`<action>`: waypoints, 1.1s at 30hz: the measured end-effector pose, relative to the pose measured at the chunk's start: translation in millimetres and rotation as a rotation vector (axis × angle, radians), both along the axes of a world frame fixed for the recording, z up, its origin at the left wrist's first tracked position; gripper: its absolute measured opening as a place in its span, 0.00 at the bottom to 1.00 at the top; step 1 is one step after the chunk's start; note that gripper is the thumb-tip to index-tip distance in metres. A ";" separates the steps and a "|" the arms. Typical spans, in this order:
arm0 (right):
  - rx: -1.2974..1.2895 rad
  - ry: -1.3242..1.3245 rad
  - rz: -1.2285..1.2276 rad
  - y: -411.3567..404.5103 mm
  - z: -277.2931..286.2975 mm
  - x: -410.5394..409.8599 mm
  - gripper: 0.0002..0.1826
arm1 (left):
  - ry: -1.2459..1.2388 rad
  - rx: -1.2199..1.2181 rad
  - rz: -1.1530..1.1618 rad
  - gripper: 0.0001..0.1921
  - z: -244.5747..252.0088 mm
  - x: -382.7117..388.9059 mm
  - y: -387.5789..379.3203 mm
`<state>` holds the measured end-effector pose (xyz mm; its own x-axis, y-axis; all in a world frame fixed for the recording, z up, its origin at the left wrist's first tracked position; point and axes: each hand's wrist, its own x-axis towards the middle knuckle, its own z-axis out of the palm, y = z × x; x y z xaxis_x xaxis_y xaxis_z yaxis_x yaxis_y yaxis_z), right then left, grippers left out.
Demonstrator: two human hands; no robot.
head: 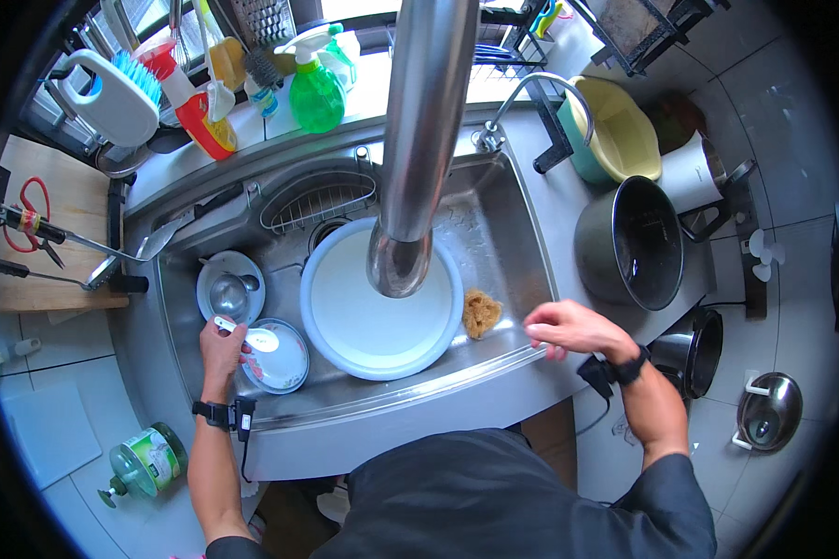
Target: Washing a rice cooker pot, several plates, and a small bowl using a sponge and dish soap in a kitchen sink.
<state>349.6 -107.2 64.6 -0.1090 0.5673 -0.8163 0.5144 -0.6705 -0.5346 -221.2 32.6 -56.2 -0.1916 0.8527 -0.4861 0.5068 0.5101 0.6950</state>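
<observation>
My left hand [222, 353] grips the handle of a white spoon [262, 340], whose bowl is over a floral-rimmed plate [280, 374] in the left part of the sink. Behind it stands a white bowl [250, 269] with a metal ladle or small cup [229, 296] inside. A large white basin [363, 335] occupies the middle of the sink under the faucet [419, 175]. To its right lies a brown scrubbing pad [482, 314]. My right hand [559, 328] hangs over the sink's front right edge, holding nothing, its fingers loosely bent and apart.
A dark inner pot [629, 244] and a yellow tub [619, 133] stand on the right counter. Spray bottles [317, 94] and brushes line the back ledge. Red-handled scissors [36, 216] and utensils are over the wooden board [56, 293] at left. A spatula [164, 237] spans the sink's back left corner.
</observation>
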 end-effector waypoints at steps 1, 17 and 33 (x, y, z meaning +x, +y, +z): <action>-0.009 -0.031 0.103 17.4 -8.0 -9.6 0.23 | 0.000 0.006 0.001 0.08 7.3 10.3 -0.2; 0.195 -0.508 0.746 56.1 -260.0 -40.3 0.38 | -0.520 -0.417 0.260 0.15 -126.8 210.0 -22.3; 0.409 0.102 0.251 149.4 -222.1 -175.2 0.40 | -0.379 -0.669 0.007 0.08 -134.0 206.0 -37.6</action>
<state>174.3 42.2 -157.5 -0.3510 0.7853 -0.5100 0.5645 -0.2572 -0.7844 -15.2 -5.0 -190.2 0.0865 0.3536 -0.9314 0.2907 0.8853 0.3631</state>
